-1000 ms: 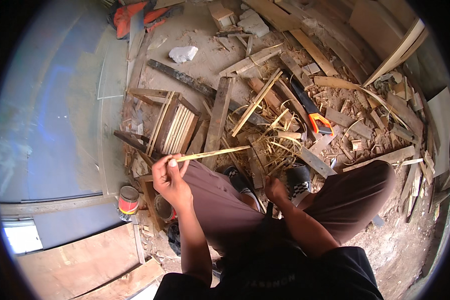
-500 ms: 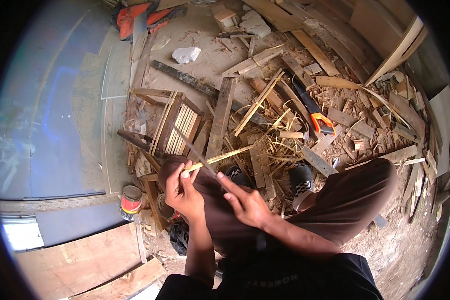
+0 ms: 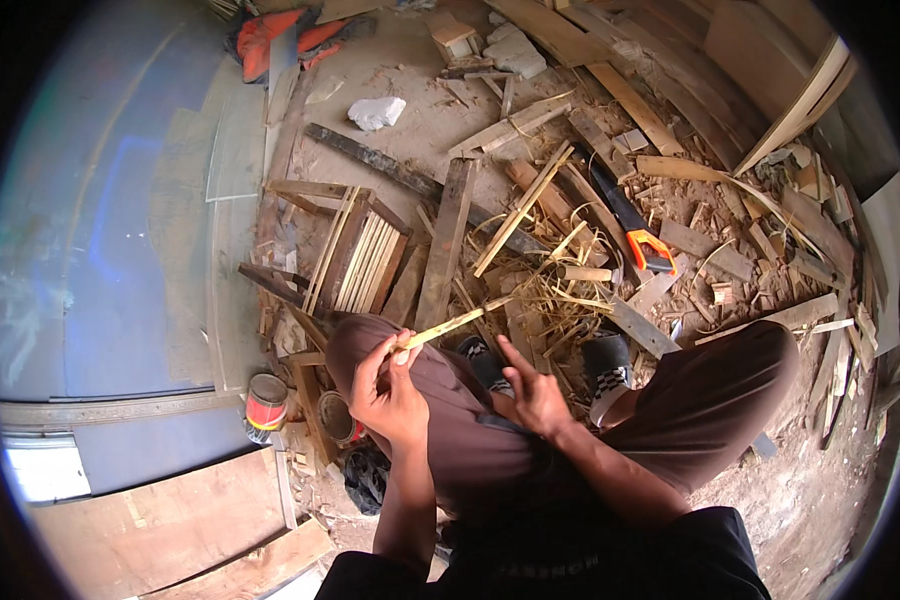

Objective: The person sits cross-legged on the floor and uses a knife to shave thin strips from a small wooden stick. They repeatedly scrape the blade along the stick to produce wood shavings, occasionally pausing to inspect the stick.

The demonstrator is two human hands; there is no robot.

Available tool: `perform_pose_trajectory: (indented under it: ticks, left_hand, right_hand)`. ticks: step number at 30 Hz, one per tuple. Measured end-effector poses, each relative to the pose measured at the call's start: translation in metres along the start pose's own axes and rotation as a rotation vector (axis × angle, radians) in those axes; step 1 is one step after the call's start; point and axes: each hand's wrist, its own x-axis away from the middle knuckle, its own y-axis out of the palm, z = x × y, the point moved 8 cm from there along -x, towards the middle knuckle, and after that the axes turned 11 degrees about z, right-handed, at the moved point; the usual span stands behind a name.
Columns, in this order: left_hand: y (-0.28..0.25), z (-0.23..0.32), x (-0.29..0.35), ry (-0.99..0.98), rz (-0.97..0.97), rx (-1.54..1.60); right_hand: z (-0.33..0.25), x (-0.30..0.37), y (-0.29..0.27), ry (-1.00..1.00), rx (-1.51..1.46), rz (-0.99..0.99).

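My left hand (image 3: 390, 392) pinches one end of a thin bamboo strip (image 3: 455, 322) between thumb and fingers, above my left knee. From there the strip slants up and to the right, its far end over a heap of shavings (image 3: 560, 285). My right hand (image 3: 535, 395) is apart from the strip, to its lower right. Its forefinger is stretched along the top and the other fingers are curled, closed around a long thin knife. The blade is hardly distinguishable now. A small wooden frame with pale slats (image 3: 365, 262) stands beyond my left knee.
A saw with an orange handle (image 3: 652, 252) lies among wood scraps on the right. Dark planks (image 3: 445, 240) and a white stone (image 3: 376, 113) are farther off. A paint can (image 3: 266, 403) stands at the left, beside a large blue-grey sheet (image 3: 120, 250).
My right hand has moved right and down, away from the strip. The knife blade, crossing the strip before, no longer lies over it. My left hand has shifted slightly right, still pinching the strip.
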Motion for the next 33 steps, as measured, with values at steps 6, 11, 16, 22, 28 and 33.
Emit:
perform_pose_trajectory:
  ticks: [6, 11, 16, 22, 28, 33]
  left_hand:
    - [0.01, 0.0, -0.007, -0.018, 0.005, -0.065]
    - [0.016, 0.005, -0.005, 0.024, -0.008, -0.07]
    - [0.021, 0.01, 0.001, 0.154, -0.049, -0.161]
    - [0.026, 0.007, -0.006, 0.107, -0.014, -0.147]
    - [0.03, 0.01, -0.009, 0.081, -0.008, -0.1]
    - [0.014, 0.001, -0.008, 0.069, 0.073, -0.12]
  right_hand:
    - [-0.114, 0.005, -0.013, -0.373, -0.118, -0.058]
    - [0.016, -0.01, 0.0, 0.116, 0.003, -0.035]
    - [0.011, -0.012, -0.004, 0.124, -0.011, -0.054]
    - [-0.107, 0.0, -0.015, -0.414, -0.208, 0.059]
    - [0.093, -0.027, 0.004, 0.156, 0.04, 0.081]
    - [-0.016, -0.027, 0.01, -0.077, -0.057, 0.01]
